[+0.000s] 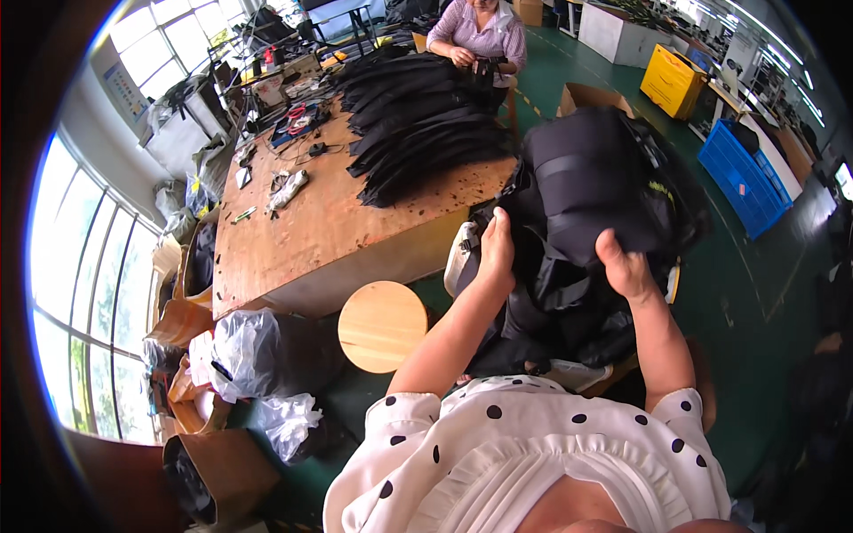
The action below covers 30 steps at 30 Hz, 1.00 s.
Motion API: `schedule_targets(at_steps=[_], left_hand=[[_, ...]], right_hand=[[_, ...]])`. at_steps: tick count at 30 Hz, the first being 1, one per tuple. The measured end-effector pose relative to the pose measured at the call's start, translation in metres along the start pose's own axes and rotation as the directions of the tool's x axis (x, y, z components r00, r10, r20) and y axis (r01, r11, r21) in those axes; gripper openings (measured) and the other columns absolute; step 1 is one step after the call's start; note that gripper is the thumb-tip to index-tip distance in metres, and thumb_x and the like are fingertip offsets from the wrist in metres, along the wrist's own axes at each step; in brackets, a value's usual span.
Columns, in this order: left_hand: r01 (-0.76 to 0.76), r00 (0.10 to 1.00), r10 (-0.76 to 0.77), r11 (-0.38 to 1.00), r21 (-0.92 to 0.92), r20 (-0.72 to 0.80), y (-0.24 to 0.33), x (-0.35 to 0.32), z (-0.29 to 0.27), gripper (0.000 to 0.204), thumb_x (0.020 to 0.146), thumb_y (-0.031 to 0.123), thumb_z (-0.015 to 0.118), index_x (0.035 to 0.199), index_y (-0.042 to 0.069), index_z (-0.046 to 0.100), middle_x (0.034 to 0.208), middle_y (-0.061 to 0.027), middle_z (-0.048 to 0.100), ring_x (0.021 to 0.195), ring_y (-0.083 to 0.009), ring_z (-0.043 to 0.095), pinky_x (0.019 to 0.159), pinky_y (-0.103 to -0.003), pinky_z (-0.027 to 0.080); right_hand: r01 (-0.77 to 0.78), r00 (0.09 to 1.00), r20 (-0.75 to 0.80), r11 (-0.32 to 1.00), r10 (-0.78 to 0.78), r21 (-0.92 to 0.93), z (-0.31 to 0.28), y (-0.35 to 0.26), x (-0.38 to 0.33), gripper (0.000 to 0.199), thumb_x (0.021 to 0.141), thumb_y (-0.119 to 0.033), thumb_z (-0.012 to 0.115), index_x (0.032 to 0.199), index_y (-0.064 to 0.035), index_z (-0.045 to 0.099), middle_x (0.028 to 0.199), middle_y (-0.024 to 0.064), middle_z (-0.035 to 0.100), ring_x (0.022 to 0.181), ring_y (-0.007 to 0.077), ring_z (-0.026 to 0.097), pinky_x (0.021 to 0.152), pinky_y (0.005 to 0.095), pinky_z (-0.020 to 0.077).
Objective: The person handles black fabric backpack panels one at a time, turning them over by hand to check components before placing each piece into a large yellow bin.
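Left hand (499,247): standing on edge, just left of the banded black fabric bundle (582,173); its fingers are pointing away from the body. Whether it is gripping dark cloth: cannot tell. The bundle is lying ahead and to the right of this hand, its long axis running roughly away from the wearer. Right hand (629,271): sitting at the bundle's near right corner, thumb raised, overlapping the edge; the other fingers are hiding, so grip cannot be told. Judged the nearer hand. Support beneath the bundle is not showing clearly.

Room, left to right: windows (98,258) are lighting the wall side; a cardboard box (227,471) and a translucent plastic bag (247,351) are sitting on the floor. The wooden worktable (302,244) is carrying overlapping black fabric pieces (426,133); a round stool (382,327) is standing before it. Beyond, a co-worker (484,35) is handling something dark. Farther right, a yellow bin (668,82) and a blue crate (745,178) are standing on green flooring (724,284).
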<state>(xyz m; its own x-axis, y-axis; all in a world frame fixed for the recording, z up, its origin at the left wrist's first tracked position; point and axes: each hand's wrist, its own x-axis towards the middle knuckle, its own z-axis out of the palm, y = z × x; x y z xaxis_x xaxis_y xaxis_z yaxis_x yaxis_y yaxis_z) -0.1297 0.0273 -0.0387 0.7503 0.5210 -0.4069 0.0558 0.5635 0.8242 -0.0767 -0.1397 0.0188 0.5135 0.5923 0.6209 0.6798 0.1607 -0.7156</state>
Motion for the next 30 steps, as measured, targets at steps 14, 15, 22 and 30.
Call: schedule_targets(at_steps=[14,15,22,30], left_hand=[[-0.651,0.717,0.661,0.749,-0.125,0.224,0.011,-0.012,-0.025,0.041,0.088,0.044,0.049,0.082,0.005,0.055,0.077,0.0037,0.052,0.072,-0.0057,0.046,0.067,-0.021,0.039],[-0.653,0.716,0.660,0.748,-0.118,0.227,0.015,-0.013,-0.022,0.041,0.088,0.044,0.049,0.082,0.005,0.055,0.077,0.0037,0.052,0.072,-0.0057,0.046,0.067,-0.021,0.039],[-0.817,0.568,0.682,0.536,0.213,0.460,0.026,-0.020,0.007,0.042,0.092,0.035,0.044,0.068,0.001,0.043,0.056,0.0030,0.033,0.055,-0.0081,0.030,0.047,-0.026,0.029],[-0.973,0.203,0.744,0.081,0.215,0.637,0.037,-0.025,0.043,0.065,0.079,0.045,0.057,0.122,-0.001,0.038,0.120,-0.0212,0.042,0.112,-0.0352,0.039,0.094,-0.044,0.029]], right_hand=[[-0.578,0.514,-0.298,0.582,0.804,0.573,-0.076,0.099,0.025,0.043,0.083,-0.042,0.056,0.104,-0.0038,0.056,0.099,0.0054,0.059,0.081,0.0169,0.059,0.073,0.0270,0.0464],[-0.594,0.567,-0.505,0.748,0.651,0.297,-0.075,0.091,0.018,0.041,0.085,-0.042,0.052,0.101,-0.0044,0.057,0.095,0.0047,0.059,0.077,0.0148,0.058,0.070,0.0262,0.0457],[-0.706,0.702,0.196,0.636,0.684,0.312,0.019,0.026,-0.050,0.057,0.088,-0.054,0.038,0.071,-0.0036,0.059,0.067,0.0052,0.060,0.067,0.0130,0.059,0.057,0.0224,0.0453],[-0.324,0.892,-0.309,0.943,0.331,0.076,0.012,0.039,0.014,0.022,0.087,-0.014,0.048,0.078,0.0048,0.058,0.056,0.0097,0.056,0.050,0.0167,0.057,0.047,0.0273,0.0434]])
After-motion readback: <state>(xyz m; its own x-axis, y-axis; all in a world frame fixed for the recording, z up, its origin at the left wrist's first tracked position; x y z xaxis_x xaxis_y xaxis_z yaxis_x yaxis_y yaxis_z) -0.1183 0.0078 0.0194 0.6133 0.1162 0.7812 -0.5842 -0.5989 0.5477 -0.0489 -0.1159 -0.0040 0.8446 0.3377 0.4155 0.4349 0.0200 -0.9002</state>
